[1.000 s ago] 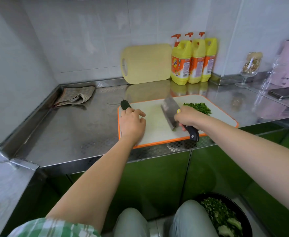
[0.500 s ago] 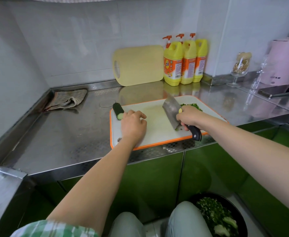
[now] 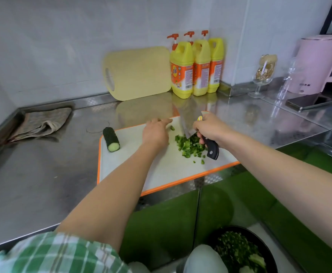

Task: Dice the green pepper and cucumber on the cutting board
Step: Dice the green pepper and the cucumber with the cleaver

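Green pepper dice (image 3: 189,145) now sit in a loose heap on the right half of the cutting board (image 3: 161,174), right against the lower corner of the cleaver (image 3: 187,123). Half a second ago they lay behind the blade at the board's far end. The left hand (image 3: 155,133) has left the cucumber (image 3: 111,139). Its fingers, curled before, now lie straight and flat on the board, pointing toward the blade. The right hand (image 3: 210,128) keeps its grip round the cleaver's black handle, with the blade tilted. The cucumber piece lies alone at the board's back-left corner, cut face toward the camera and dark end jutting over the orange rim.

Below the counter edge, beside a knee, a black bowl (image 3: 267,251) holds finely chopped greens and some paler chunks. A stemmed glass (image 3: 264,73) at the back right holds something golden that I cannot make out.
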